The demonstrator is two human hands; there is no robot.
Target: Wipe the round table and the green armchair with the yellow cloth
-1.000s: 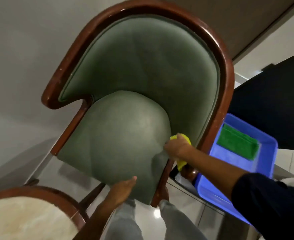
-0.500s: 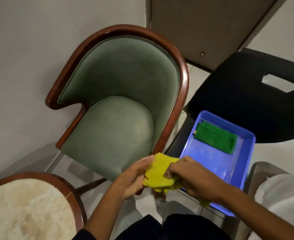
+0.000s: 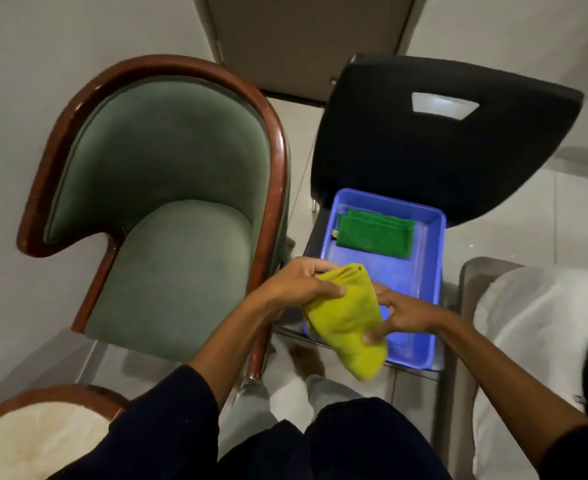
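From my feed, both hands are on the yellow cloth, which hangs in the air over the near left corner of the blue tray. My left hand is closed on the cloth's far upper edge, thumb pressed across the top and fingers curled behind the fold. My right hand pinches the cloth's right side lower down, fingertips gripping the fabric. The cloth is bunched and folded, its lower end drooping toward me past the tray's near rim.

The green armchair stands to the left of the hands, near but apart from them; its seat and curved back face me, framed by a dark wooden rim. The round worktop shows only as a pale marbled slice with a wooden edge at the near left corner, well apart from the cloth.

The tray rests on the seat of a black chair to the right of the armchair. A folded green cloth lies flat in the tray's far end. At the far right, something white and padded sits on a grey surface; I cannot tell what it is. My dark sleeves and pale trouser legs fill the near edge.
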